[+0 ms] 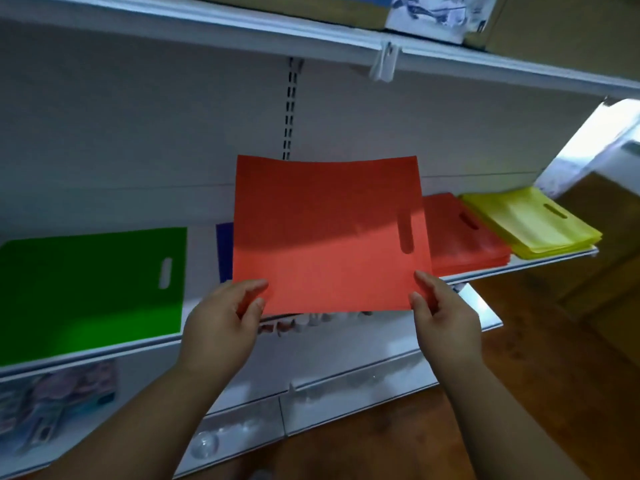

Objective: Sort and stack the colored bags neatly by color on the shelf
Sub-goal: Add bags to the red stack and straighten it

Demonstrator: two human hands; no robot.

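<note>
We hold one red bag (329,237) flat in front of the shelf (485,271), raised above the shelf surface and not resting on it. The left hand (225,317) pinches the near left corner, thumb on top and fingers curled beneath. The right hand (440,310) pinches the near right corner in the same manner. Both hands are closed on this bag; neither is free.

The handle slot of the held bag lies along its right edge, so the handle end points to our right.

The key relation: the red stack (464,233) lies on the shelf to the right of the held bag and slightly beyond it, partly hidden by the bag's right edge. The right hand is the nearer hand to that stack. The handle slots of the stack also sit toward the right, so the held bag appears to match the stack's orientation without turning.

The yellow stack (530,223) sits just beside the red stack, farther right. A green bag (90,289) lies well apart on the left, and a blue bag (224,251) shows only as a strip behind the held bag.

We judge the next move to be a rightward carry onto the red stack, edges aligned.
</note>
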